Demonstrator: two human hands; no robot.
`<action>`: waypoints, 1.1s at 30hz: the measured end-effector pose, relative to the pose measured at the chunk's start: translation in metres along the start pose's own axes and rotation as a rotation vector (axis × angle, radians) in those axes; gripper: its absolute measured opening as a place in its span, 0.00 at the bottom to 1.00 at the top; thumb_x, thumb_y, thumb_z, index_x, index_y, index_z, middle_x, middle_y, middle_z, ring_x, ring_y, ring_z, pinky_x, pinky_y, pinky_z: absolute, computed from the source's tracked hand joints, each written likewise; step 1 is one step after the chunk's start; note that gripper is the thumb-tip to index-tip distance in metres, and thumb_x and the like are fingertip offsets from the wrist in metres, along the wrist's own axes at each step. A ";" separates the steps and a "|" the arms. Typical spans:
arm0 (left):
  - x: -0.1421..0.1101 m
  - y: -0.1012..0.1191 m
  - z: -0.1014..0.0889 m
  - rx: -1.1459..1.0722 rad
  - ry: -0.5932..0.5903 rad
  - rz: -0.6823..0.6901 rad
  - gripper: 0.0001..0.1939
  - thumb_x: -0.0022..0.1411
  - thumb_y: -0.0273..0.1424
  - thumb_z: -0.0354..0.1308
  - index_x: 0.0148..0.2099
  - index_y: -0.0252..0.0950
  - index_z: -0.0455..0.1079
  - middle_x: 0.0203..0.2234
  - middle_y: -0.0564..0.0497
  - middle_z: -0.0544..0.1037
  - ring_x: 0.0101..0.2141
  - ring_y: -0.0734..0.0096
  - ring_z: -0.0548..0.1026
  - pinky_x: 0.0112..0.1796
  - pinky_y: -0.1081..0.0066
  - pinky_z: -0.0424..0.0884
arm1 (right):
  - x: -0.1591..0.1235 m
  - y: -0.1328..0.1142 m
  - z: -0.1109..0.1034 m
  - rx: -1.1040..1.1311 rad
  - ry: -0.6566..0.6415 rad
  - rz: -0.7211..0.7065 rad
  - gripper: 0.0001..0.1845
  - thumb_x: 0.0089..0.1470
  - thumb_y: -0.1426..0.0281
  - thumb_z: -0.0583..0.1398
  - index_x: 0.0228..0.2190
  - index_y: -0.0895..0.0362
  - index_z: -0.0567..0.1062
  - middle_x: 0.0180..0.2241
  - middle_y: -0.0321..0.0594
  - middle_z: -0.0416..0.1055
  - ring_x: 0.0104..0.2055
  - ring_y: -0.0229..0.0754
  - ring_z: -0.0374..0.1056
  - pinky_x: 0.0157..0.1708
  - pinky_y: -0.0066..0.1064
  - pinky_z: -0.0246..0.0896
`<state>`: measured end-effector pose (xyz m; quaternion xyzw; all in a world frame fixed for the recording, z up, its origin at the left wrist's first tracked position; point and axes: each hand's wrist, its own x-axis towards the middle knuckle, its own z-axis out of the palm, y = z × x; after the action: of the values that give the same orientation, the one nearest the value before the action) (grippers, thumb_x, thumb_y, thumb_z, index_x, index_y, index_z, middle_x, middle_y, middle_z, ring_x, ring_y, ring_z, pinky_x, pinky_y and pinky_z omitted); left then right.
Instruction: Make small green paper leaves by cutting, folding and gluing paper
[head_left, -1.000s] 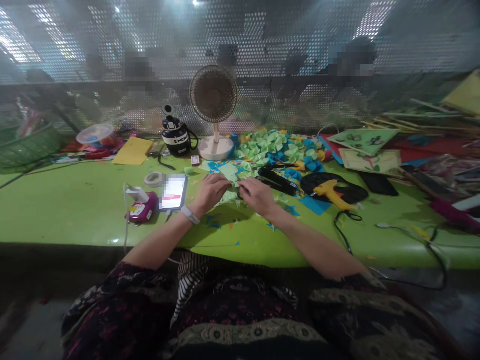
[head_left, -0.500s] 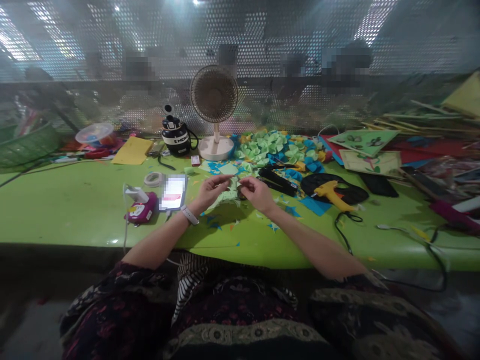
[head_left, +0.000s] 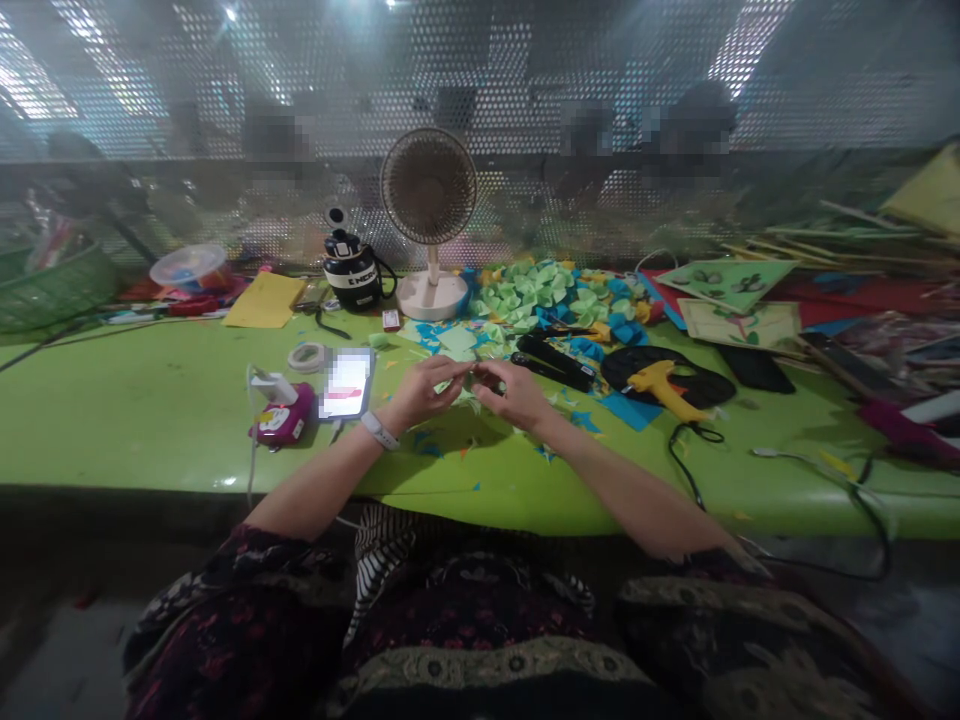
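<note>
My left hand (head_left: 421, 392) and my right hand (head_left: 514, 392) meet just above the green table (head_left: 150, 420), both pinching a small piece of light green paper (head_left: 466, 388) between their fingertips. A white band sits on my left wrist. A heap of folded green and blue paper pieces (head_left: 551, 295) lies just beyond my hands. A lit phone (head_left: 346, 384) rests to the left of my left hand.
A small desk fan (head_left: 429, 215), a black mug (head_left: 352, 275), a tape roll (head_left: 309, 357) and a pink gadget (head_left: 281, 420) are at the left. A yellow glue gun (head_left: 664, 385) with its cable, black tools and coloured sheets crowd the right. A perforated screen closes the back.
My hands lifted the green paper off the table, then came down and closer together, fingertips meeting over it.
</note>
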<state>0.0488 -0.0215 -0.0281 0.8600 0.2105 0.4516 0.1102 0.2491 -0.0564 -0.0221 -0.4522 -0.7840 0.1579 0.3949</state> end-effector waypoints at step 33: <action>0.003 -0.002 0.001 -0.325 0.191 -0.355 0.20 0.67 0.36 0.55 0.59 0.36 0.66 0.44 0.43 0.78 0.44 0.66 0.76 0.45 0.66 0.72 | 0.016 -0.005 -0.004 1.065 0.216 0.760 0.07 0.38 0.72 0.64 0.26 0.56 0.75 0.23 0.32 0.74 0.22 0.33 0.67 0.27 0.26 0.66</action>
<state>0.0509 -0.0187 -0.0277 0.7339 0.2925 0.5323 0.3040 0.2449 -0.0460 -0.0092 -0.4537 -0.3407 0.6059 0.5576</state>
